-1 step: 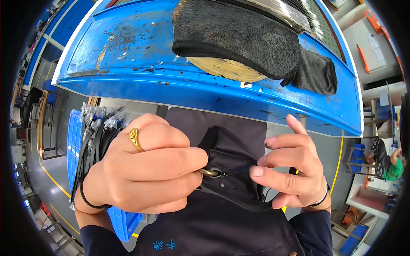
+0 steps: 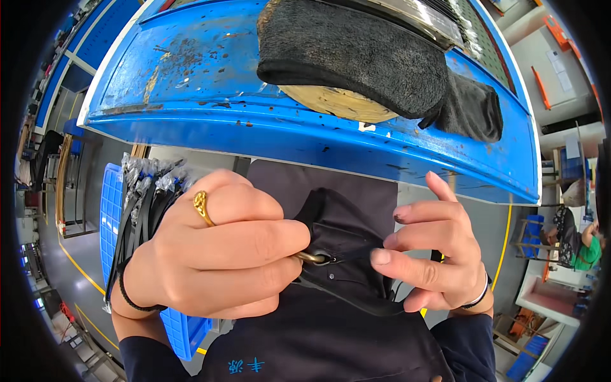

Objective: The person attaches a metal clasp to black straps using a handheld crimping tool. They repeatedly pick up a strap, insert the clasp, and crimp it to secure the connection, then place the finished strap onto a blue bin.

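Observation:
My left hand (image 2: 223,254), with a gold-coloured ring and a black cord at the wrist, is closed round a brass-coloured metal piece (image 2: 313,258). Only a short curved part of that metal shows past my fingers; it looks like a buckle. From it a thin black belt (image 2: 356,302) bends across to my right hand (image 2: 439,248). There the thumb and forefinger meet the belt, while the other fingers stand bent and apart. Black against the dark apron (image 2: 331,344), much of the belt is hard to make out. One right fingertip has a dark stain.
Ahead stands a blue workbench (image 2: 191,114) with worn, spotted paint. A black fleecy cloth (image 2: 350,57) covers a pale rounded block (image 2: 337,104) on it. At left, several black straps (image 2: 146,207) with clear wrapping hang over a blue crate (image 2: 110,210). A person in green (image 2: 585,251) is far right.

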A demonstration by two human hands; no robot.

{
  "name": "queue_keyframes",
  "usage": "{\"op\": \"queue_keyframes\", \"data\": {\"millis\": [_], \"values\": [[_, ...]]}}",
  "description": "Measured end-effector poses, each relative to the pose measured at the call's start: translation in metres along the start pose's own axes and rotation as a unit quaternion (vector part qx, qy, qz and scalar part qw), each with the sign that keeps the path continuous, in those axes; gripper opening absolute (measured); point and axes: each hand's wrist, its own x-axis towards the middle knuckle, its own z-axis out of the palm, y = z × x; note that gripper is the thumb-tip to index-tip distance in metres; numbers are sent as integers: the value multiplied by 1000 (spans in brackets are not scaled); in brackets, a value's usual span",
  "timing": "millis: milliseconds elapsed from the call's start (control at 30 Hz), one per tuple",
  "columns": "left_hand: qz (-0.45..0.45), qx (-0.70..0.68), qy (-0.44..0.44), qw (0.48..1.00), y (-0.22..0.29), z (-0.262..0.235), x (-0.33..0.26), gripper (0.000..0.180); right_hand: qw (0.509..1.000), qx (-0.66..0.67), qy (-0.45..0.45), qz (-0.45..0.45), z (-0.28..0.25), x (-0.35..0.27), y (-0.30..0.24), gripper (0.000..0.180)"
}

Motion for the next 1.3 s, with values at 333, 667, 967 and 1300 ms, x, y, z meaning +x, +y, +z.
{"op": "queue_keyframes", "data": {"millis": [333,667,967,1300], "values": [[0,-14,5,1000,-1,0,-4,12,999,-32,-14,-12,2,0,-4,50],[10,-20,-3,1000,-2,-4,-3,10,1000,-16,2,1,5,1,-2,52],[18,-12,-11,1000,0,-6,-4,10,999,-37,9,0,4,3,-1,54],[-64,-70,59,994,0,-18,-11,12,897,-361,71,245,-28,2,44,29]]}}
